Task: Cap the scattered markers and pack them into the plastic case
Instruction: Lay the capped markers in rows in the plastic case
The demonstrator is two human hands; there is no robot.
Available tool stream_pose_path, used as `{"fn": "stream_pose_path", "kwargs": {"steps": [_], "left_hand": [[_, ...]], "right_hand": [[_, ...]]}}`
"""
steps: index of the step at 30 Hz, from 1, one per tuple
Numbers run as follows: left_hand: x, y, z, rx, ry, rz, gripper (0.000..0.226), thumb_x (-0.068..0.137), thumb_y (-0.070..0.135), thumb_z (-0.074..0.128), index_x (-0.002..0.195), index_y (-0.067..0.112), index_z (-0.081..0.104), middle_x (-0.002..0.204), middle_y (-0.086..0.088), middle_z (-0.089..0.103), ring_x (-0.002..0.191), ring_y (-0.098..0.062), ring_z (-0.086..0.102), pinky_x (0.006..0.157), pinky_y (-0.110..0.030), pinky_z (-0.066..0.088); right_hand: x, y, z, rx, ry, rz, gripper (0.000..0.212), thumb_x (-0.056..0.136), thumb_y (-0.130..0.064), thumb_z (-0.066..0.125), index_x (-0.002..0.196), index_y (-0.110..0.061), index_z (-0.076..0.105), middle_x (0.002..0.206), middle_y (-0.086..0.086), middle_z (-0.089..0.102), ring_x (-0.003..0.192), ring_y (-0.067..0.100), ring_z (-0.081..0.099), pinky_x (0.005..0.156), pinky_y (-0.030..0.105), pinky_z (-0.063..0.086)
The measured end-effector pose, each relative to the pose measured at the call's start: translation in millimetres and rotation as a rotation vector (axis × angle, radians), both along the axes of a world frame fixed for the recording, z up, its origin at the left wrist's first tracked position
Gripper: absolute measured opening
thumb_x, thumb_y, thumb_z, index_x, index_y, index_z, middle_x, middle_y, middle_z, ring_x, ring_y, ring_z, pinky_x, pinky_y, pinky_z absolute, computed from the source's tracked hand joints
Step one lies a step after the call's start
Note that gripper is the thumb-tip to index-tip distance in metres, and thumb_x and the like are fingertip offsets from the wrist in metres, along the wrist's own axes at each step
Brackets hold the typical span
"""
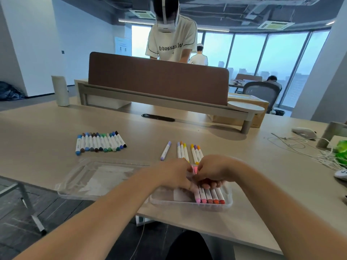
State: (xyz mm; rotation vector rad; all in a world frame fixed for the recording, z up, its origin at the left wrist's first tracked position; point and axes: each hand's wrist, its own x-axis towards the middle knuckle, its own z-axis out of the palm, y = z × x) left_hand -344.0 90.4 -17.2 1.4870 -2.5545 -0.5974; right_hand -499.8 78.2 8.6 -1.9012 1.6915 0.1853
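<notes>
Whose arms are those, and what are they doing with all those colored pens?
Those arms belong to a person wearing a camera on their head, so you see what they see. This is the only picture, looking down at a table. The left hand and right hand are together holding a pink marker above a clear plastic case. Five pink-to-red markers already lie side by side inside it. The case's clear lid rests to the left. Farther back lie a row of blue, brown and green markers and some purple, orange and yellow markers, waiting for their turn.
</notes>
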Motion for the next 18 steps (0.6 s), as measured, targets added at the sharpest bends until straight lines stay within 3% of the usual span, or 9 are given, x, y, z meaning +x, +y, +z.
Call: {"fn": "stream_pose_path", "kwargs": {"steps": [2,5,7,8,10,12,14,18], "left_hand": [[2.9,-9.1,3.6,-0.022,0.035,0.044,0.048,0.088,0.045,0.068,0.124,0.014,0.064,0.121,-0.007,0.065,0.11,-0.023,0.059,0.091,-0.035,0.049],[4.3,-24.3,5.8,-0.123,0.08,0.098,0.032,0.098,0.032,0.054,0.115,0.008,0.068,0.119,-0.013,0.064,0.138,-0.025,0.037,0.113,-0.037,0.026],[2.8,-34.3,8.2,-0.149,0.105,0.132,0.026,0.098,0.02,0.051,0.108,0.003,0.068,0.104,-0.012,0.064,0.126,-0.029,0.049,0.118,-0.043,0.019],[1.9,-40.3,9.1,-0.152,0.129,0.146,0.024,0.097,0.017,0.05,0.104,0.004,0.069,0.099,-0.011,0.065,0.11,-0.029,0.058,0.115,-0.044,0.028],[-0.8,-50.9,11.6,-0.151,0.177,0.163,0.021,0.097,0.016,0.049,0.095,0.006,0.068,0.091,-0.01,0.067,0.087,-0.024,0.064,0.091,-0.04,0.049],[-2.2,-60.4,12.0,-0.173,0.195,0.173,0.021,0.099,0.017,0.048,0.089,0.012,0.065,0.084,-0.004,0.065,0.077,-0.018,0.061,0.067,-0.03,0.049],[-2.2,-67.9,10.9,-0.201,0.195,0.176,0.022,0.1,0.02,0.046,0.092,0.015,0.067,0.085,-0.003,0.064,0.078,-0.017,0.059,0.066,-0.029,0.046],[-0.4,-79.8,7.4,-0.199,0.224,0.187,0.02,0.099,0.022,0.048,0.087,0.019,0.062,0.081,0.004,0.061,0.076,-0.014,0.057,0.064,-0.027,0.043]], "right_hand": [[-2.3,-9.5,-1.6,-0.01,-0.023,-0.053,0.027,0.091,-0.028,0.055,0.075,-0.009,0.066,0.067,0.01,0.058,0.047,0.016,0.045,0.046,0.023,0.035],[-3.8,-31.8,-5.1,-0.157,0.009,-0.153,0.03,0.089,-0.019,0.054,0.064,-0.007,0.064,0.056,0.008,0.056,0.04,0.016,0.044,0.042,0.02,0.035],[-4.1,-49.7,-8.8,-0.253,0.108,-0.19,0.031,0.091,-0.015,0.052,0.064,-0.005,0.064,0.057,0.008,0.062,0.04,0.016,0.051,0.042,0.018,0.039],[-4.4,-60.5,-10.9,-0.296,0.171,-0.192,0.029,0.091,-0.013,0.051,0.07,-0.003,0.067,0.066,0.009,0.068,0.047,0.017,0.056,0.046,0.019,0.043],[-6.2,-80.3,-14.7,-0.356,0.197,-0.234,0.018,0.091,-0.011,0.055,0.082,-0.002,0.068,0.086,0.011,0.073,0.066,0.022,0.063,0.058,0.025,0.05],[-4.8,-94.9,-15.0,-0.383,0.226,-0.244,0.02,0.096,-0.015,0.052,0.088,-0.001,0.064,0.09,0.011,0.068,0.082,0.025,0.067,0.071,0.031,0.055],[-3.3,-104.4,-15.5,-0.394,0.242,-0.273,0.031,0.099,-0.022,0.046,0.076,-0.003,0.055,0.079,0.008,0.059,0.083,0.024,0.063,0.076,0.03,0.053],[2.2,-126.9,-27.8,-0.421,0.286,-0.261,0.027,0.09,-0.017,0.054,0.065,-0.011,0.05,0.064,0.004,0.051,0.061,0.021,0.052,0.058,0.03,0.043]]}}
